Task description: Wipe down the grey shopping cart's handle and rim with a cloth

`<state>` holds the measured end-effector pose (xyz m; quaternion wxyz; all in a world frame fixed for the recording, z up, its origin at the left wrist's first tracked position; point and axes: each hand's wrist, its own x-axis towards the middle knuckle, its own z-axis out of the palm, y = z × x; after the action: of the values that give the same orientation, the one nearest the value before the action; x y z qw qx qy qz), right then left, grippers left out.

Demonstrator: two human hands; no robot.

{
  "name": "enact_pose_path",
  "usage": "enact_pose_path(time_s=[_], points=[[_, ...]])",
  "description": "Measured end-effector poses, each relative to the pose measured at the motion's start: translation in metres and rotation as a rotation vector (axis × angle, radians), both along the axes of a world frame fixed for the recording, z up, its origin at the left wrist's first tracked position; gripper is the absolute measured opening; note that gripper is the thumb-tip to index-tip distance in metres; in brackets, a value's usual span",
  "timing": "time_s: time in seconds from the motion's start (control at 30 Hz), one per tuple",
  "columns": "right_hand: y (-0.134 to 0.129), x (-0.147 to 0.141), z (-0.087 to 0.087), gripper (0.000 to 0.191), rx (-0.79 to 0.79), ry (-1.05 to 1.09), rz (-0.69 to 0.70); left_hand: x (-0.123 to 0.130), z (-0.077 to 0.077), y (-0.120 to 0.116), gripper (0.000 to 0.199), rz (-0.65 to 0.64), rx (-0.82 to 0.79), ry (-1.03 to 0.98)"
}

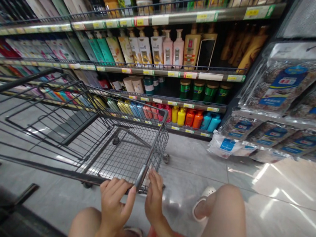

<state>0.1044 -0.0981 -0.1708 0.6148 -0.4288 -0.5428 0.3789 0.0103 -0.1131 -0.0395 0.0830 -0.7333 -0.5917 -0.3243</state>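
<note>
You're crouched steadying the wire cart (125, 145) by its near corner, dead center: left hand (114, 202) curled over the rim, right hand (153, 197) flat, fingers loosely open against its side. Shelf bottles (181, 116) at 12 o'clock; grabbing one probably means letting go.

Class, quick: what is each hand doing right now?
Left hand: closed around the near corner rim of the wire cart.
Right hand: open, fingers flat against the cart's mesh side.

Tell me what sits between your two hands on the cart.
In the head view, the cart's near corner post stands between the left hand and right hand.
</note>
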Motion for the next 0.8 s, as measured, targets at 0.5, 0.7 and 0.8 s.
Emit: enact_pose_path(time_s=[0.5,0.7,0.8], points=[[0.17,0.009,-0.002,0.041,-0.01,0.009,-0.294,0.0,-0.001,-0.008,0.019,0.026,0.013,-0.043],[0.235,0.017,0.004,0.043,-0.031,-0.008,-0.314,0.001,0.0,-0.006,0.02,0.024,0.01,-0.041],[0.247,0.02,0.005,0.043,-0.04,-0.009,-0.287,0.001,-0.001,-0.005,0.021,0.025,0.016,-0.041]])
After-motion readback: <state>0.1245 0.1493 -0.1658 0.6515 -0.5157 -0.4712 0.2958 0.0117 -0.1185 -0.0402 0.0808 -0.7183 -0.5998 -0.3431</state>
